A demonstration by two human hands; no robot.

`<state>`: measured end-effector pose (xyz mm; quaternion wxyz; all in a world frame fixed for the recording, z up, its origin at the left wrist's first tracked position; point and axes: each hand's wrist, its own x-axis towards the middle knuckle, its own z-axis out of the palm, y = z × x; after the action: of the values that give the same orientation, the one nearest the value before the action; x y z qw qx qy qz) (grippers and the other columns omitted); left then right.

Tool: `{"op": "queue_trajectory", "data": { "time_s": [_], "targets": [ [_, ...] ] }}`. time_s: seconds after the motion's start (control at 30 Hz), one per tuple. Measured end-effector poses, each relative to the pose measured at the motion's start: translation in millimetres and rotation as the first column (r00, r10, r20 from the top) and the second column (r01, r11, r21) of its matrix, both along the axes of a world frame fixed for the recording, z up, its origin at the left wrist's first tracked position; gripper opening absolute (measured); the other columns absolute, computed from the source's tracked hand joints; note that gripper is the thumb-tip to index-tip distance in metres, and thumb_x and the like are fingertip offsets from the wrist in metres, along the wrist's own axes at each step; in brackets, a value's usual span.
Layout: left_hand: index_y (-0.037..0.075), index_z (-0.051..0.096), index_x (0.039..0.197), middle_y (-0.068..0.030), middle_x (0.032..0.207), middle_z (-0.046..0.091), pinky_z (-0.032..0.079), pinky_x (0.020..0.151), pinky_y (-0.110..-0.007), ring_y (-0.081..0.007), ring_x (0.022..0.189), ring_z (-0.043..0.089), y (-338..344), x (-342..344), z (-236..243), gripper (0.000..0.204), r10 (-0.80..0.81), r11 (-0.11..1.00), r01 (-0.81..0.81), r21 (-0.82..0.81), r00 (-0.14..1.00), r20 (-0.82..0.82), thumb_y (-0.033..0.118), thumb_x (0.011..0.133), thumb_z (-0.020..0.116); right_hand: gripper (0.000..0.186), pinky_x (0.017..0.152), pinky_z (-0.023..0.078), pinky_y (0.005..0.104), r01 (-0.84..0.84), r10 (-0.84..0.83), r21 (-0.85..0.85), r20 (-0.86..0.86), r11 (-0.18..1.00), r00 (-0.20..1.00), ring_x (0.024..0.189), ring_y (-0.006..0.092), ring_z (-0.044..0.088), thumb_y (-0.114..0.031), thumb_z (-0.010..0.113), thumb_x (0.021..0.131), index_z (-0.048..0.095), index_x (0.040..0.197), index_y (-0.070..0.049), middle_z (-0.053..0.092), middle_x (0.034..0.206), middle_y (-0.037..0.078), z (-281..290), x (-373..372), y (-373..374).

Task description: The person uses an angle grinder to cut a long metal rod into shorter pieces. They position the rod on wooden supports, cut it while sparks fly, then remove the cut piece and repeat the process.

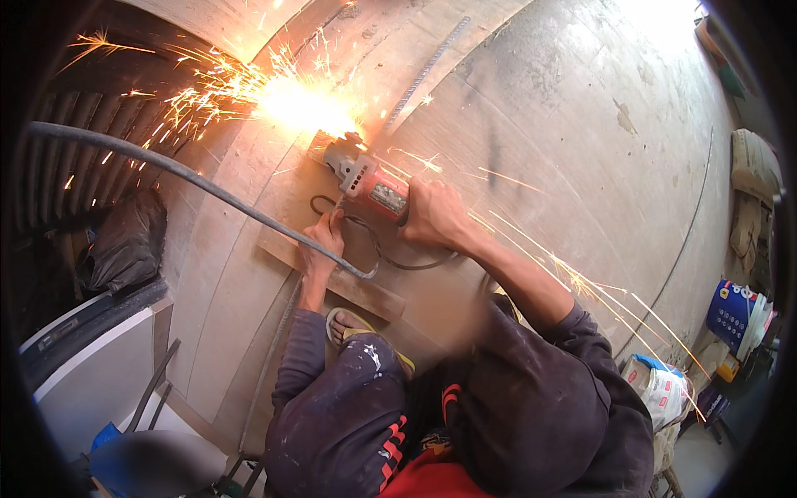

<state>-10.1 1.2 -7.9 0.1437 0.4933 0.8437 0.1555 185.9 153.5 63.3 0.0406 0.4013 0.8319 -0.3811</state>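
Note:
My right hand (436, 212) is wrapped round the rear body of a red angle grinder with a grey head (378, 189). Bright sparks (303, 104) pour from its disc toward the far left, and the glare hides the cut. My left hand (326, 236) is closed just below the grinder; what its fingers grip is hidden. A ribbed steel bar (427, 70) runs from the far side down toward the grinder head. Beneath that head a small wooden block (319, 146) shows in part. A thick dark hose or rod (183, 173) crosses in front of my left wrist.
A wooden plank (365, 295) lies before my sandalled foot (353, 324). The grinder's thin cord (415, 267) loops over the floor. At left are a dark bag (129, 241) and corrugated sheets (79, 158); at right, a blue bucket (730, 315) and a white sack (660, 390). Stray sparks streak rightward.

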Motion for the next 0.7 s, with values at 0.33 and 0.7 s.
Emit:
{"op": "queue_trajectory", "data": {
  "time_s": [0.33,0.7],
  "targets": [
    [0.002,0.064,0.084,-0.0256,0.062,0.06,0.047,0.055,-0.053,-0.0465,0.062,0.062,-1,1,-3,0.047,0.008,1.0,-0.008,-0.001,1.0,-0.03,0.043,0.099,0.046,0.046,0.072,0.052,0.0474,-0.002,0.0,-0.084,-0.02,0.996,1.0,0.081,0.0441,0.064,-0.024,0.073,0.059,0.058,0.088,0.009,0.064,0.079,0.03,13,-1,2],
    [0.002,0.064,0.082,-0.0258,0.062,0.06,0.047,0.054,-0.053,-0.0464,0.062,0.061,-3,1,-7,0.044,0.0,1.0,0.001,0.008,0.996,-0.093,0.04,0.098,0.049,0.046,0.072,0.052,0.047,0.011,-0.012,-0.017,-0.015,1.0,1.0,0.077,0.0439,0.065,-0.025,0.074,0.058,0.059,0.085,0.009,0.064,0.075,0.028,5,-2,1]
  ]
}}
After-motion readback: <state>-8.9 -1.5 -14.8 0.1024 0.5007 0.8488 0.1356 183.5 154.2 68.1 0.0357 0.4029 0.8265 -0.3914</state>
